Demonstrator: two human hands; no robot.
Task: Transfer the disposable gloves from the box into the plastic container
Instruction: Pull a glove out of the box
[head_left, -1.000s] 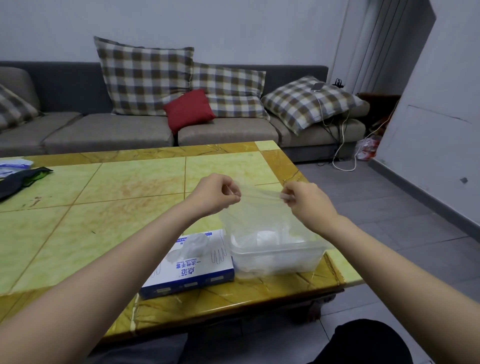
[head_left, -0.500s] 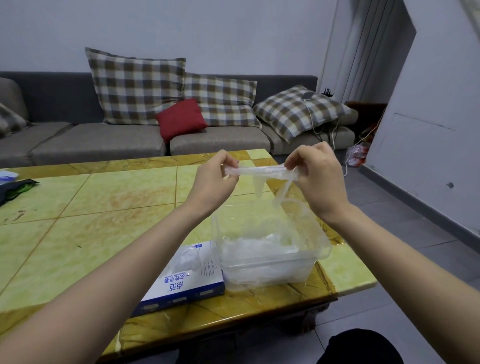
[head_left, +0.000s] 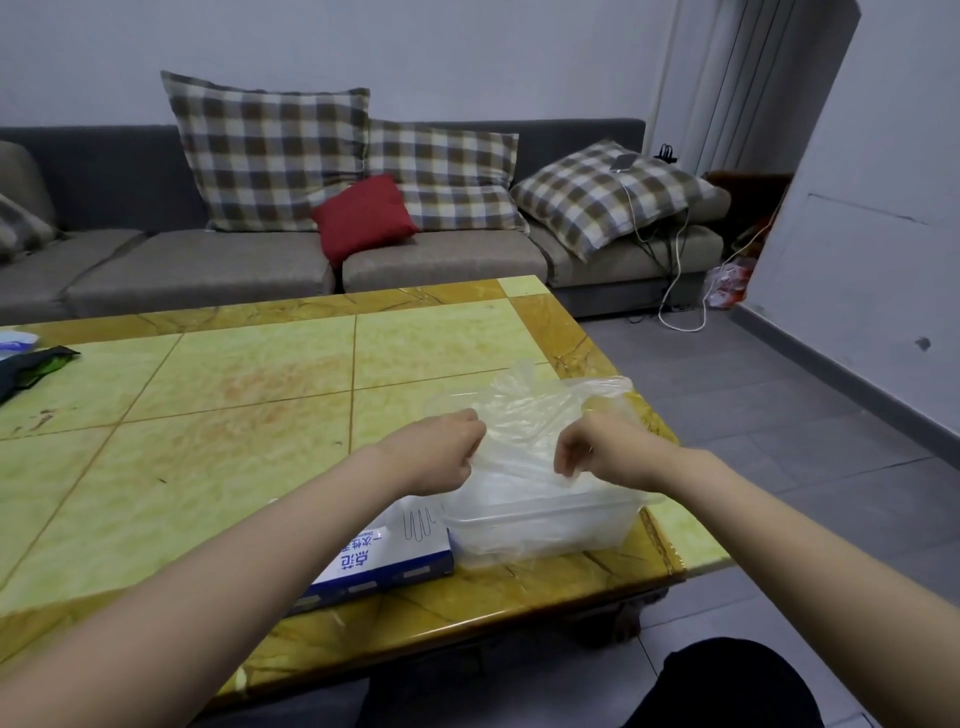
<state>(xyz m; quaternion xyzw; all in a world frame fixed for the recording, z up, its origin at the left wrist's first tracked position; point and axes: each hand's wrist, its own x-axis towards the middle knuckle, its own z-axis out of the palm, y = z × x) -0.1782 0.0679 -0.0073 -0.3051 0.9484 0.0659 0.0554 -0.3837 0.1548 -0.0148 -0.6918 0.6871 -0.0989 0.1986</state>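
Gloves (head_left: 519, 538) already moved show as a whitish heap through the near wall of the plastic container (head_left: 597, 508), which stands at the near right corner of the surface (head_left: 234, 395). Just beside it on the left lies the blue and white box (head_left: 400, 558), flat and partly hidden under the left forearm. Above the container's opening both hands are low, close to the rim. The left hand (head_left: 436, 460) pinches one edge of a thin clear glove (head_left: 524, 415) with curled fingers. The right hand (head_left: 605, 452) pinches the other edge, fingertips pointing down. The film sags between them and its loose end drapes over the far rim. Half a second ago this glove was stretched between raised hands, well above the container; it has now come down onto the opening. That suggests this glove is all but delivered: letting go, and perhaps tucking in the overhanging end, should finish it, and then the box comes next. Further off, the surface carries a dark item (head_left: 31, 364) at its far left edge. Beyond stands a grey sofa (head_left: 208, 265) with checked pillows (head_left: 270, 156), a red cushion (head_left: 363, 218) and a phone (head_left: 623, 162) on a cable
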